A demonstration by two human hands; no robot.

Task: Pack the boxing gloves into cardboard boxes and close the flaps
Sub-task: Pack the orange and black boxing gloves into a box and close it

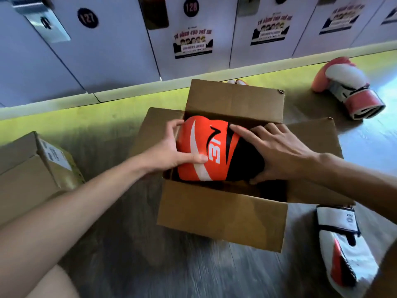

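Open cardboard box [221, 220] on the floor [171, 265]: plain brown corrugated board, matte, edges a little creased. The far flap stands upright and the left and right flaps are splayed outward. The orange-and-black glove [212, 151] sits in the mouth of the box, partly down inside with its rounded, padded top above the rim. Its shell is smooth and slightly glossy, orange with a white curved stripe, white lettering and a black panel on the right side. The left hand [171, 147] grips the glove's left edge, fingers curled round the far side and thumb pressed on the orange face. The right hand [277, 151] is spread over the black panel, fingers fanned and fairly straight on top, thumb tucked round the near edge, so it holds the glove too. Both forearms are bare. A white-and-red glove [348, 87] lies on its side on the floor, well apart to the far right, cuff end nearer the camera. A white glove [343, 244] with a black-edged wrist strap lies just beside the box's near right corner. A second cardboard box [28, 173] with a white label stands to the left. The floor is grey wood-grain. Behind are flat pale lockers [107, 50] with round dark number discs and printed stickers.
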